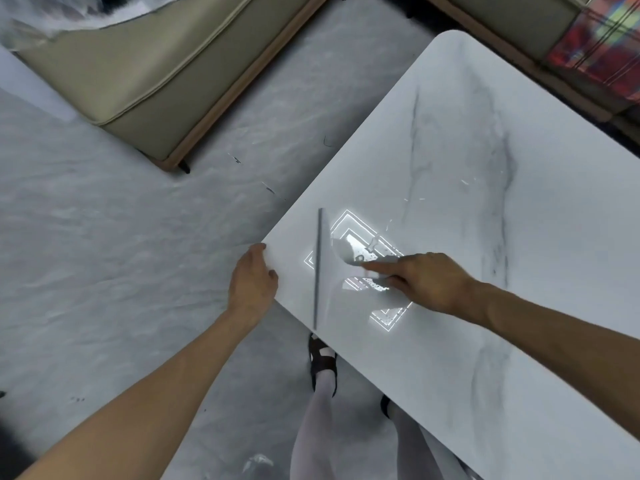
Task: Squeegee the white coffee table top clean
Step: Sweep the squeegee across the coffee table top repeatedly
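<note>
While in the right hand [427, 282] (handle [353, 256] rightward), squeegee blade [318, 271] near-to-far on table [485, 161]

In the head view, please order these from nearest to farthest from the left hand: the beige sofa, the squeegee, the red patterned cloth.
1. The squeegee, on the table, just right of the left hand.
2. The beige sofa, across the floor, upper left.
3. The red patterned cloth, beyond the table, upper right.
</note>
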Action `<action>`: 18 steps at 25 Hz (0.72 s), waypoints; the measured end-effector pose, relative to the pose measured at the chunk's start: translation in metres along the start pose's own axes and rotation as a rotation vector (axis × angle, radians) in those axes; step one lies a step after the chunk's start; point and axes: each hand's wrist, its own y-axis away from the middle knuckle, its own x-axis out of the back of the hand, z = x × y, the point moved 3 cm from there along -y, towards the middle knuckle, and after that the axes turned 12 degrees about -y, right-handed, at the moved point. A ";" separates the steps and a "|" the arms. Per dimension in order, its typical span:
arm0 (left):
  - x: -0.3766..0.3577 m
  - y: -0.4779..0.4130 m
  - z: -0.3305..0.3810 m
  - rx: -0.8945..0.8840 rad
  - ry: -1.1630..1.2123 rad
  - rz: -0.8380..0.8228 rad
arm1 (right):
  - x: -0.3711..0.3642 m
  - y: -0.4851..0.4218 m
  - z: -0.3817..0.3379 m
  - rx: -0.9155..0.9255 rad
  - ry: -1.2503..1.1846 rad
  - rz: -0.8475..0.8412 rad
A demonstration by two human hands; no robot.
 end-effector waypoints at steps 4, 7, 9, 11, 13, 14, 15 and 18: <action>-0.014 0.004 0.028 -0.058 -0.040 -0.150 | 0.039 0.062 0.049 -0.188 0.094 0.014; -0.018 0.003 0.032 -0.018 -0.036 -0.222 | 0.035 0.068 0.038 -0.171 0.050 0.063; -0.015 0.002 0.029 0.007 -0.032 -0.175 | 0.015 0.047 0.009 -0.088 -0.055 0.088; -0.012 0.009 0.026 0.038 -0.036 -0.139 | -0.016 0.021 -0.025 -0.042 -0.158 0.042; -0.014 0.018 0.023 0.049 -0.027 -0.132 | -0.045 0.002 -0.049 -0.019 -0.178 -0.039; -0.018 0.024 0.024 0.052 -0.020 -0.139 | -0.052 -0.001 -0.050 -0.011 -0.165 -0.053; -0.023 0.029 0.028 0.045 -0.019 -0.148 | -0.055 0.001 -0.044 -0.007 -0.146 -0.035; -0.046 0.042 0.046 -0.037 -0.113 -0.197 | -0.044 0.036 0.002 -0.040 -0.117 0.034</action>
